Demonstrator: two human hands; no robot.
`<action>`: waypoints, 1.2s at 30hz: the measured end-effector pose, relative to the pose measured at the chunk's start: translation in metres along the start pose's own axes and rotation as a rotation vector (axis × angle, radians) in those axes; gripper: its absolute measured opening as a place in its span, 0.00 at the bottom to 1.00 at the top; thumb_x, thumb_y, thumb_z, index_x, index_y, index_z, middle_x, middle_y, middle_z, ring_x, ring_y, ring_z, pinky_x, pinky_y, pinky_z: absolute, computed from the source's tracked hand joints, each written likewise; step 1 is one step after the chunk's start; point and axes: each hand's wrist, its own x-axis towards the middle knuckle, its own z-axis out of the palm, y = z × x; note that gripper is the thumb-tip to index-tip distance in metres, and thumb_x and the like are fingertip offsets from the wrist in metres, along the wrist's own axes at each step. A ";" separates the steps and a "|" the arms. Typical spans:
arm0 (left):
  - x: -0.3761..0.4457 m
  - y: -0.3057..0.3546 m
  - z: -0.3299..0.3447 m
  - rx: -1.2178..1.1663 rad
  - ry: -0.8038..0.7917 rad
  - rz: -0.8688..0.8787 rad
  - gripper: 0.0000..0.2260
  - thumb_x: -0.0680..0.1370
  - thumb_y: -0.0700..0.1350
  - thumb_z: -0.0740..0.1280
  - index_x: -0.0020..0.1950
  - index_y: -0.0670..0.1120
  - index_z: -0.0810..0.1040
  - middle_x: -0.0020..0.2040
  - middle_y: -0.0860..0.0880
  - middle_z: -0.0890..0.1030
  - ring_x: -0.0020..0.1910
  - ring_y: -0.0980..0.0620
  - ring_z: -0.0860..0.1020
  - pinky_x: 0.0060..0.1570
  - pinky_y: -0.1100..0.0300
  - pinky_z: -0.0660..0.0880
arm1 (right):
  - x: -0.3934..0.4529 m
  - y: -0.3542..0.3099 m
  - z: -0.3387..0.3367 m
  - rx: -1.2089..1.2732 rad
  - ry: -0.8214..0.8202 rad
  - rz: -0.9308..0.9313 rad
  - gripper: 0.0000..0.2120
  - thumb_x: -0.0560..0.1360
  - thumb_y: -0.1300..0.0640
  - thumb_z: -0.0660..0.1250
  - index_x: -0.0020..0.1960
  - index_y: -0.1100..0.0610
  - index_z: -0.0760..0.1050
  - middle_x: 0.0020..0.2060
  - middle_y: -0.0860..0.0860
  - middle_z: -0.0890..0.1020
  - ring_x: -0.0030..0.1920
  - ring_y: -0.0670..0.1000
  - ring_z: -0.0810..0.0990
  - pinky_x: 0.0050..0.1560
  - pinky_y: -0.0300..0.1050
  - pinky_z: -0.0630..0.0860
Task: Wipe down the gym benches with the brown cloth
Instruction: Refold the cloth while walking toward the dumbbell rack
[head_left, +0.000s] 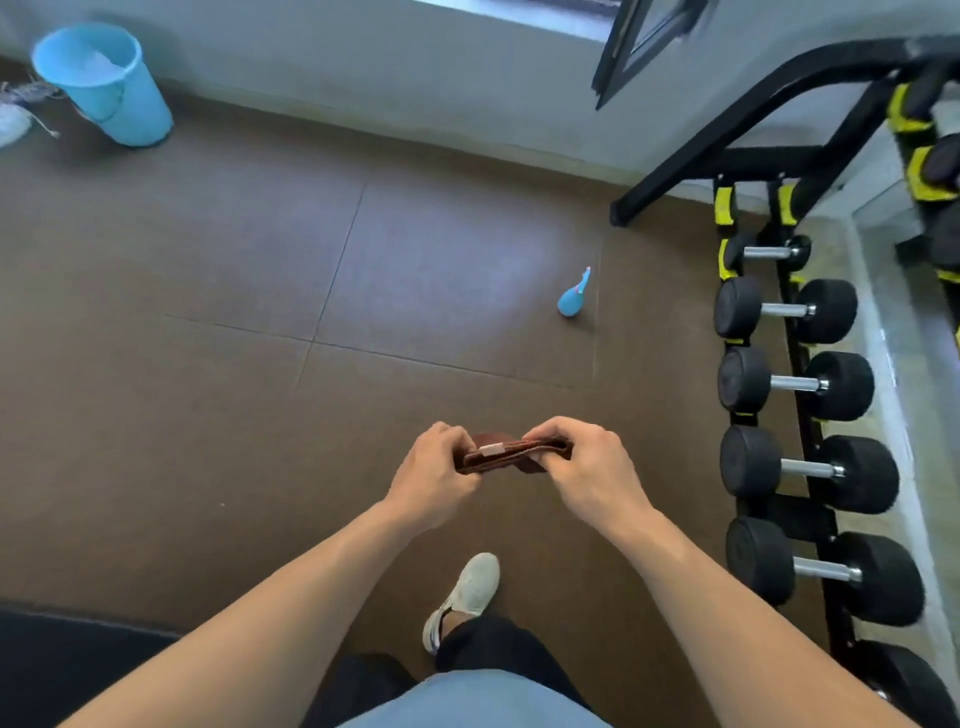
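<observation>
The brown cloth (511, 454) is folded into a flat strip with a small white tag on top. I hold it in front of me above the brown floor. My left hand (436, 475) pinches its left end and my right hand (587, 467) pinches its right end, fingers curled over the fold. No gym bench shows in this view.
A blue spray bottle (574, 296) stands on the floor ahead to the right. A light blue bucket (104, 83) sits far left by the wall. A rack of black dumbbells (800, 389) lines the right side. A dark mat edge (62, 660) lies at lower left.
</observation>
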 end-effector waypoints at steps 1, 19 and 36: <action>0.013 0.013 0.000 -0.015 0.032 0.016 0.09 0.72 0.46 0.74 0.40 0.52 0.73 0.46 0.52 0.77 0.46 0.49 0.76 0.44 0.56 0.71 | 0.009 0.002 -0.012 -0.005 0.035 0.008 0.08 0.76 0.52 0.71 0.50 0.40 0.83 0.42 0.41 0.87 0.48 0.49 0.84 0.51 0.52 0.81; 0.229 0.149 0.002 -0.195 0.049 0.223 0.10 0.73 0.39 0.75 0.51 0.50 0.84 0.48 0.57 0.81 0.49 0.58 0.81 0.53 0.62 0.80 | 0.228 -0.013 -0.083 0.970 0.164 0.622 0.14 0.80 0.47 0.71 0.56 0.58 0.78 0.51 0.60 0.87 0.55 0.60 0.86 0.61 0.60 0.81; 0.508 0.298 -0.013 0.023 -0.471 0.157 0.10 0.71 0.38 0.76 0.43 0.53 0.81 0.35 0.65 0.83 0.37 0.70 0.79 0.42 0.66 0.74 | 0.434 0.033 -0.318 0.705 -0.131 -0.010 0.11 0.82 0.71 0.64 0.52 0.55 0.73 0.42 0.51 0.80 0.44 0.43 0.78 0.51 0.34 0.74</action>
